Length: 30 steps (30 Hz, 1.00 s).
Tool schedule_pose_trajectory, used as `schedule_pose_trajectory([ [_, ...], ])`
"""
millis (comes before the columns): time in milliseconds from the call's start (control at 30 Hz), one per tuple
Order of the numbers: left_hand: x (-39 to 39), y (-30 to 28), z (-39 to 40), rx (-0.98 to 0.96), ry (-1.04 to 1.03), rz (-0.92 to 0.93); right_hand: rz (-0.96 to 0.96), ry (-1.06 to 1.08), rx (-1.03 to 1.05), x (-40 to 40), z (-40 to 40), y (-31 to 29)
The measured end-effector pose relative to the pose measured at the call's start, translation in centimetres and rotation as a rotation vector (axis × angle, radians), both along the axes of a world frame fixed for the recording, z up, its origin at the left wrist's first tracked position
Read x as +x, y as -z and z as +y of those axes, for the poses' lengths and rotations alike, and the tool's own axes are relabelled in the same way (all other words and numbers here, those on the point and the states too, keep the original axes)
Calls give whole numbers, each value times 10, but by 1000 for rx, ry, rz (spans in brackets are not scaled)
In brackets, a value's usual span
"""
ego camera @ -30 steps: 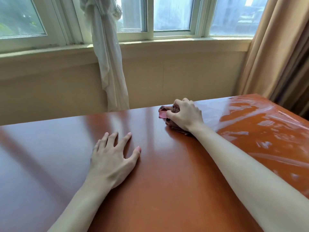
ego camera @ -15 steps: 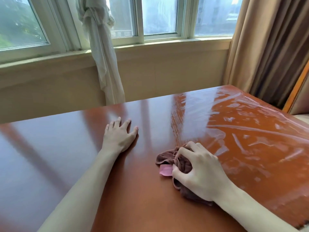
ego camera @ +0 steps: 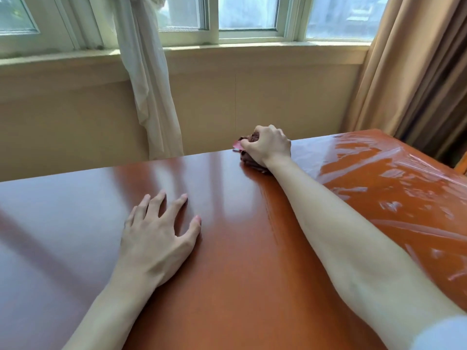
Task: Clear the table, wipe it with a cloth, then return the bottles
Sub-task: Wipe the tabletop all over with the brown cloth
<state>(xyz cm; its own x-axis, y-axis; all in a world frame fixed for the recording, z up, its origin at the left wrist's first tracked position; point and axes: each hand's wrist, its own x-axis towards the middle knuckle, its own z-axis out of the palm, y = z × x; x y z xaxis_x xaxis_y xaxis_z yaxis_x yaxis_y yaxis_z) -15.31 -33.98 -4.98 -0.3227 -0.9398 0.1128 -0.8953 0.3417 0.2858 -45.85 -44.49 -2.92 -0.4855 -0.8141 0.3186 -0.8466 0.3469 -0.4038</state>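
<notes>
Gripping a bunched brown cloth (ego camera: 249, 157), my right hand (ego camera: 267, 146) sits at the far edge of the table (ego camera: 227, 261), arm stretched out across the wood. The fingers curl down over the top of the wad and the thumb closes against its left side, so the hand is clamped on the cloth. Most of the fabric is hidden under the palm; a dark fold shows below the heel of the hand and a little above the knuckles. Just left of the thumb, a small pink tag (ego camera: 237, 145) pokes out of the cloth, right at the table's rim.

Nearer to me and to the left of that grip, my left hand (ego camera: 156, 238) lies flat on the tabletop, fingers straight and spread apart, holding nothing. It is well apart from the cloth.

To the right of the gripping hand, the surface carries a wet film (ego camera: 379, 178) with streaks and glare running toward the far right corner. Left of the grip, the wood looks smooth and glossy, with soft window reflections.

Beyond the cloth, past the table edge, stands a beige wall under a window sill (ego camera: 227, 50). A white sheer curtain (ego camera: 149, 97) hangs to the left of the grip, and a tan drape (ego camera: 417, 72) hangs to the right.
</notes>
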Motion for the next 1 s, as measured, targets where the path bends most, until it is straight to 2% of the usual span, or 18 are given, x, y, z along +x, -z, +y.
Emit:
schedule_pose_trajectory([
  [133, -1, -4, 2, 20, -1, -3, -4, -45, 21, 15, 30, 0],
  [400, 3, -4, 9, 31, 26, -28, 35, -406, -4, 135, 262, -2],
  [533, 4, -4, 7, 42, 38, -47, -12, -512, 18, 164, 312, -6],
  [633, 3, -2, 5, 42, 39, -38, -32, -424, 61, 132, 270, -10],
  [800, 1, -3, 5, 15, 34, 8, -27, -8, 37, 35, 103, -4],
  [900, -1, -4, 5, 16, 21, 5, -31, 168, 35, 23, 21, 1],
  [967, -2, -3, 3, 3, 16, -1, -26, 134, 26, 52, -12, -2],
  [1000, -1, -3, 2, 8, 17, -7, -21, 36, 25, 73, -20, -4],
])
